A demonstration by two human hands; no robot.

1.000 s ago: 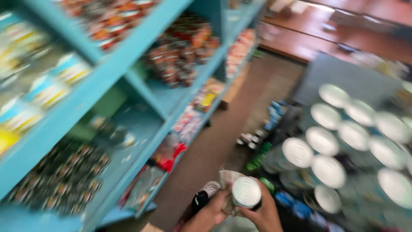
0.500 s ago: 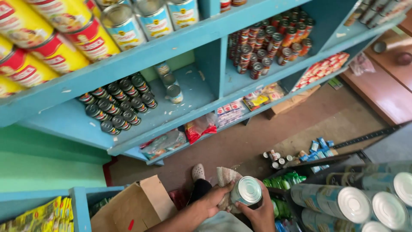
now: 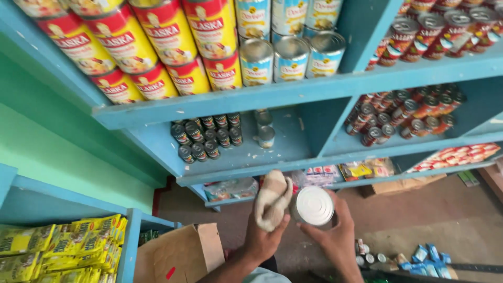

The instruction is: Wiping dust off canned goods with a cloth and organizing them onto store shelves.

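My right hand (image 3: 335, 236) grips a tin can (image 3: 313, 205) from below, its silver lid facing me. My left hand (image 3: 266, 233) holds a bunched beige cloth (image 3: 272, 198) pressed against the can's left side. Both hands are in front of a blue wooden shelf (image 3: 293, 94). Directly above them, the middle shelf compartment holds several small dark cans (image 3: 205, 137) on the left and two pale cans (image 3: 265, 128) near its middle.
The top shelf carries red-and-yellow cans (image 3: 152, 47) and pale blue-labelled cans (image 3: 291, 52). More red cans (image 3: 406, 115) fill the right compartment. Yellow packets (image 3: 63, 246) lie in a lower-left shelf. An open cardboard box (image 3: 178, 254) stands on the floor beside small packs (image 3: 419, 257).
The view has swung up and left toward the shelf, which now looks closer. Both hands stay on the can and cloth, with the cloth now raised against the can's side.
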